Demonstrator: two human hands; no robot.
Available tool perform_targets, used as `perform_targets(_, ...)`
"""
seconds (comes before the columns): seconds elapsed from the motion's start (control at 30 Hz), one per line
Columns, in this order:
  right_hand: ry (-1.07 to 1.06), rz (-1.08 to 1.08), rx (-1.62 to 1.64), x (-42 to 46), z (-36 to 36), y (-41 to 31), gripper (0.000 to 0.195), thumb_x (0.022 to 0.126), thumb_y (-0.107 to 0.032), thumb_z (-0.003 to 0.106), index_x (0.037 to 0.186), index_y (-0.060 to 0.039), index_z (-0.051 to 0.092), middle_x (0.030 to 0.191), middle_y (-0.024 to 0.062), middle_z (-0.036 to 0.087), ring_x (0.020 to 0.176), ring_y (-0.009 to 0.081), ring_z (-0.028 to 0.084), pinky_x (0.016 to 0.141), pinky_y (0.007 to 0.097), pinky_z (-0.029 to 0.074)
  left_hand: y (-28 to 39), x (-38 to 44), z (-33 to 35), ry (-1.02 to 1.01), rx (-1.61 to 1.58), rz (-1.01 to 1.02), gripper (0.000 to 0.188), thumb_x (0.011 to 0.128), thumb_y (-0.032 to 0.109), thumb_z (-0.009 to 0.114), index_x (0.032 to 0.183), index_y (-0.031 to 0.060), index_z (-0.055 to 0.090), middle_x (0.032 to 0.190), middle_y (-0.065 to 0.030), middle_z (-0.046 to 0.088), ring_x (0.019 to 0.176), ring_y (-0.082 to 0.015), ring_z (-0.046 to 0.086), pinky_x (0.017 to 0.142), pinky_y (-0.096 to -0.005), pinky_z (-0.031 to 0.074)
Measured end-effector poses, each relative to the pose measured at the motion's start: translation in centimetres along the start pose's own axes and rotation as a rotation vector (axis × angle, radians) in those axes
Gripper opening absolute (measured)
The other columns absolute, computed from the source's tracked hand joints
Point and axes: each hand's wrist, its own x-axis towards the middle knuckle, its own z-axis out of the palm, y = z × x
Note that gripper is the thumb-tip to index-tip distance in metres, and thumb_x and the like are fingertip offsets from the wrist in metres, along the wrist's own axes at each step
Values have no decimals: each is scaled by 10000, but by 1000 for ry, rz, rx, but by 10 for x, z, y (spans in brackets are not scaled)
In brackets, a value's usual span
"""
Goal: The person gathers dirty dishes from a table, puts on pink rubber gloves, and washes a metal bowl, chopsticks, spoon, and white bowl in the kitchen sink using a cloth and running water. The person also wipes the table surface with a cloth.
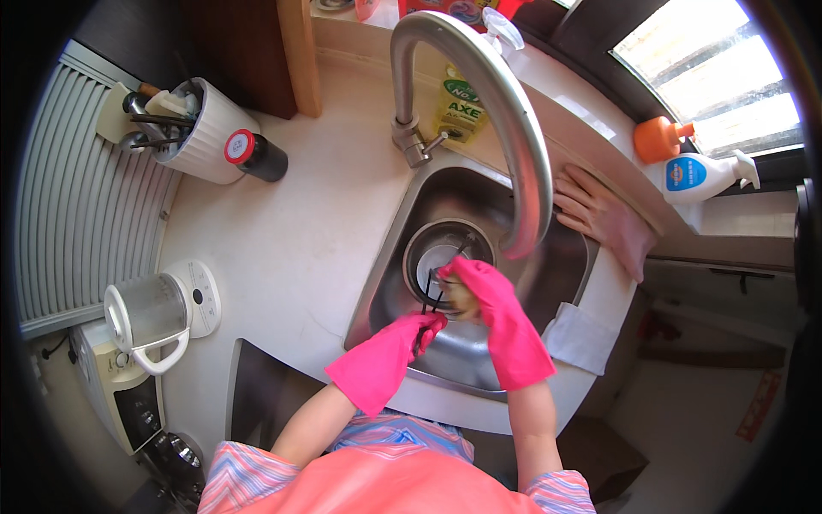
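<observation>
My left hand [416, 334], in a pink rubber glove, grips thin dark sticks [428, 297] that look like chopsticks, over the near rim of a round metal pot [411, 249]. In the matching glove, my right hand [483, 289] closes around a yellowish scrubbing sponge [463, 302] just right of the sticks. A slim dark utensil end [467, 241] shows inside the pot beyond my right fingers; its other end is hidden. The pot stands in a stainless steel sink [459, 363], below a curved metal faucet [538, 151].
Behind the faucet stands a bottle of AXE dish soap [459, 109]. Right of the sink lie a pale pink rubber glove [603, 215] and a white cloth [583, 337]. Leftward are a utensil holder [221, 128], a dark red-lidded jar [264, 159] and a glass kettle [154, 311].
</observation>
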Motion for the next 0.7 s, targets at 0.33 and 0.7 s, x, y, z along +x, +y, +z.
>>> perform_targets(0.33, 161, -550, -1051, 116, 32, 116, 213, 816, -169, 566, 1005, -77, 600, 990, 183, 638, 937, 374, 609, 775, 464, 494, 8, -9, 1, -23, 76, 26, 276, 925, 103, 493, 1201, 99, 520, 978, -24, 631, 479, 19, 420, 351, -125, 280)
perform_targets(0.7, 342, -250, 128, 79, 6, 85, 292, 928, -281, 520, 1158, -111, 581, 978, 33, 646, 883, 125, 589, 784, 276, 451, 7, -90, -19, -177, 87, 121, 432, 953, 141, 468, 1380, 126, 403, 880, -11, 535, 442, -8, 287, 362, -153, 212)
